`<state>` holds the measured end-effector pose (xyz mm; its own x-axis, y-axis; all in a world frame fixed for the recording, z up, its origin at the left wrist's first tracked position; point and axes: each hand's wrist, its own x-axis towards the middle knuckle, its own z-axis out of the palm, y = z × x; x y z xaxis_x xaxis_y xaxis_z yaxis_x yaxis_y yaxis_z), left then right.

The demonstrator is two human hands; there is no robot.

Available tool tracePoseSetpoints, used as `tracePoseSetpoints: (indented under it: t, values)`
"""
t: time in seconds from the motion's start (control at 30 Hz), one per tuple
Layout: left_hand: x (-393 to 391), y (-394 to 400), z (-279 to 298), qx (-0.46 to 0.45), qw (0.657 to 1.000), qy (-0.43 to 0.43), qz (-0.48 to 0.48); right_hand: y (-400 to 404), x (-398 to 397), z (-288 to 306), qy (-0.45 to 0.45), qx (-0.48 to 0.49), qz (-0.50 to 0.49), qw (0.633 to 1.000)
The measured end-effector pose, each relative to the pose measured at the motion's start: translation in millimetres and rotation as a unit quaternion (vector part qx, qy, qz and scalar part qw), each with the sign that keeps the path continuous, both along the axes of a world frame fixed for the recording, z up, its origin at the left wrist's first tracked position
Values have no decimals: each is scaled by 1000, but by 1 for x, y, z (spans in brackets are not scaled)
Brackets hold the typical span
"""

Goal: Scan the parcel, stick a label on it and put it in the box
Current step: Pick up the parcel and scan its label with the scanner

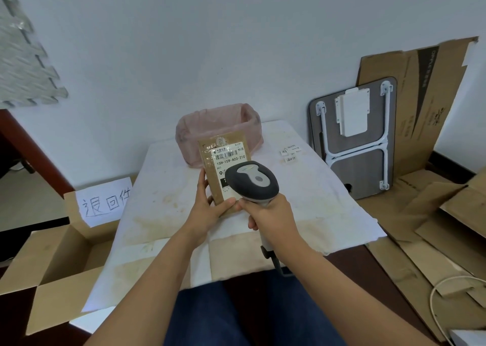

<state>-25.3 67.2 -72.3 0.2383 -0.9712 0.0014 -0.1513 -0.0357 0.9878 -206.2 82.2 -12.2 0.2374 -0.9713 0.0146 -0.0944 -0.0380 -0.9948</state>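
My left hand (209, 206) holds a flat brown parcel (214, 169) upright above the white-covered table (163, 188), gripping its lower left edge. A white shipping label with a barcode (229, 154) faces me. My right hand (271, 214) grips the handle of a grey and black barcode scanner (251, 180), whose head sits right in front of the parcel's lower right part and hides it. Several small white labels (289, 152) lie on the table to the right. An open cardboard box (55, 256) with a handwritten paper sign (105, 201) stands at the left.
A bin lined with a pink bag (218, 127) stands behind the parcel at the table's far edge. A folded small table (355, 135) and flattened cardboard (420, 95) lean on the wall at the right. More cardboard (434, 227) and a white cable (441, 295) lie at the right.
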Motion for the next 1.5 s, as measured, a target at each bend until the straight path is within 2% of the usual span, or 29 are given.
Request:
tracePoseSetpoints:
  t: [0.57,1.5]
  values:
    - [1,-3,3,16,1000,9,10,-3,3,0,20,-17,-5,1000]
    - [3,-6,0,19,1000,21,6,-6,4,-4,-7,-32,-21,999]
